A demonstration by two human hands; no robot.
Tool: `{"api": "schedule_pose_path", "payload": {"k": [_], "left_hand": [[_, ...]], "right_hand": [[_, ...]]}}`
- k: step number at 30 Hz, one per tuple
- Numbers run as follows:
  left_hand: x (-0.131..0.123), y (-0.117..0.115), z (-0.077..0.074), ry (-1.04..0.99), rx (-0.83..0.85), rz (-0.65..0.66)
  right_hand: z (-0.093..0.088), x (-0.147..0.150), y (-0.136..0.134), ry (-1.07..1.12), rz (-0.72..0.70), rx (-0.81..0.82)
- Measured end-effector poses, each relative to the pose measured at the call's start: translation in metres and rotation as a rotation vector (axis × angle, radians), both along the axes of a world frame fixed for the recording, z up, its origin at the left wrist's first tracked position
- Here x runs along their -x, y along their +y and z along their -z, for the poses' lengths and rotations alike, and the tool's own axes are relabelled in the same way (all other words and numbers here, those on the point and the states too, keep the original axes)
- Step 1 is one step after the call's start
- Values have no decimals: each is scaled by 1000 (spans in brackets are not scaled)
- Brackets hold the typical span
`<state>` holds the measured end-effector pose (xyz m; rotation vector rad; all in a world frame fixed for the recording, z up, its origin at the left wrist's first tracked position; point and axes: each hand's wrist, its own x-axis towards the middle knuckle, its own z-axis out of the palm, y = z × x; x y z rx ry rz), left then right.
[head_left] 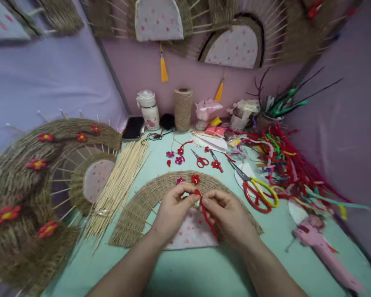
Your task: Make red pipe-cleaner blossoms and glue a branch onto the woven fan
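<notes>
Both hands meet over a woven twine fan (136,214) lying on the table. Between the fingertips of my left hand (176,208) and my right hand (224,212) is a red pipe cleaner (206,216). Its upper end is bent into a small shape at the pinch, and a tail hangs down beside my right fingers. Just beyond the fingers, a red flower (195,179) and a magenta flower (180,180) rest on the fan's rim. Partly covered by my hands is the fan's spotted white centre (191,235).
Small red-handled scissors (200,161) and large scissors (256,189) lie past my hands. Thin sticks (117,185) are bundled left, near a finished fan (40,181). Right stand a pile of coloured pipe cleaners (281,161) and a pink glue gun (324,247). A twine spool (183,109) is behind.
</notes>
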<state>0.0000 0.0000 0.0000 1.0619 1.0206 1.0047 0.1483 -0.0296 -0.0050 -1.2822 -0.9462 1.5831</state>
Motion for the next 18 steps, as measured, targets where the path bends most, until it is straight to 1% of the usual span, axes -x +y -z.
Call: {"api": "schedule_pose_path", "payload": {"k": [2, 4, 7, 10, 12, 14, 18], "left_hand": [[5, 2, 0, -2, -3, 21], [10, 4, 1, 4, -16, 38], [13, 5, 0, 30, -57, 57], [12, 5, -1, 78, -88, 83], [12, 4, -2, 99, -106, 70], [11, 2, -3, 126, -146, 29], [9, 0, -5, 186, -256, -46]], "right_hand": [[3, -1, 1, -87, 64, -75], [4, -2, 2, -151, 98, -129], [4, -1, 3, -203, 89, -172], [1, 1, 2, -200, 75, -158], [-1, 2, 1, -163, 66, -128], [-3, 2, 1, -89, 48, -89], [-6, 2, 3, 141, 1, -4]]}}
